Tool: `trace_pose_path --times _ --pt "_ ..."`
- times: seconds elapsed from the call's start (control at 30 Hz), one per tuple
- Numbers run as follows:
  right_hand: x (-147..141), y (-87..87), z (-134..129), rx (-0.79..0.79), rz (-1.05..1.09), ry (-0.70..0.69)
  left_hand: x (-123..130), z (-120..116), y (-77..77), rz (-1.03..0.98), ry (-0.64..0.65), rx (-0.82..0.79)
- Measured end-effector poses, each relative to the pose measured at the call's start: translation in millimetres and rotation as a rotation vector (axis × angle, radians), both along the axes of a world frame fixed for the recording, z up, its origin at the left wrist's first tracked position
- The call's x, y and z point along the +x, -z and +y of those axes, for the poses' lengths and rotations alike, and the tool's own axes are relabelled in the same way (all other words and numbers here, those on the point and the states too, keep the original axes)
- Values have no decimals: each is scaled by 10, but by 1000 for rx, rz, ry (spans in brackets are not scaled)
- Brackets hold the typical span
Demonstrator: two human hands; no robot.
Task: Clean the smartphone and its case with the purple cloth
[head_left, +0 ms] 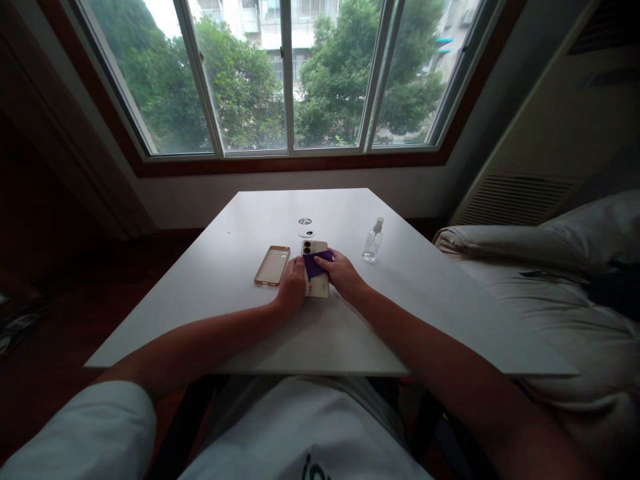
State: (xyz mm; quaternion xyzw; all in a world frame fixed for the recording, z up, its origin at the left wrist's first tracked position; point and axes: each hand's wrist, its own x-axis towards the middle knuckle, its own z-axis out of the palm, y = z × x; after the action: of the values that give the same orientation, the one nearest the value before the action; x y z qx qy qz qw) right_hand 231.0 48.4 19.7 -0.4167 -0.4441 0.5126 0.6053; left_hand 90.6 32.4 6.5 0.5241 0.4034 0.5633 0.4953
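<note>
1. The phone (317, 288) is near the middle of the worktop (300, 333), camera side up, between the left hand (293, 283) and the right hand (345, 273); whether it lies flat or is slightly raised I cannot tell.
2. The right hand pinches a purple cloth (313, 266), thumb on top, against the phone's back. The left hand lies along the phone's left edge, fingers together; how firmly it grips is hidden.
3. The phone looks stiff, thin and fairly light, its smooth back likely slippery. A drop could crack it, so the long side edges seem the best hold, clear of the camera lenses.
4. The cloth looks soft and limp: it should fold easily under the fingertips and needs only a light pinch.
5. The phone case (273, 265), just left, appears light and somewhat flexible; its rim is the natural place to take it.
6. The clear spray bottle (373, 241), standing to the right, looks light and tippable, best held round the body.
</note>
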Motion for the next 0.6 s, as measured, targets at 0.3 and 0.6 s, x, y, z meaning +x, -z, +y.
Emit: trace_pose_path --times 0.3,0.6 --pt "31 -66 12 -62 -12 -42 -5 -54 -49 -65 139 -29" --pt "50 -248 -16 -155 -66 -75 -72 -149 -117 -100 316 -138"
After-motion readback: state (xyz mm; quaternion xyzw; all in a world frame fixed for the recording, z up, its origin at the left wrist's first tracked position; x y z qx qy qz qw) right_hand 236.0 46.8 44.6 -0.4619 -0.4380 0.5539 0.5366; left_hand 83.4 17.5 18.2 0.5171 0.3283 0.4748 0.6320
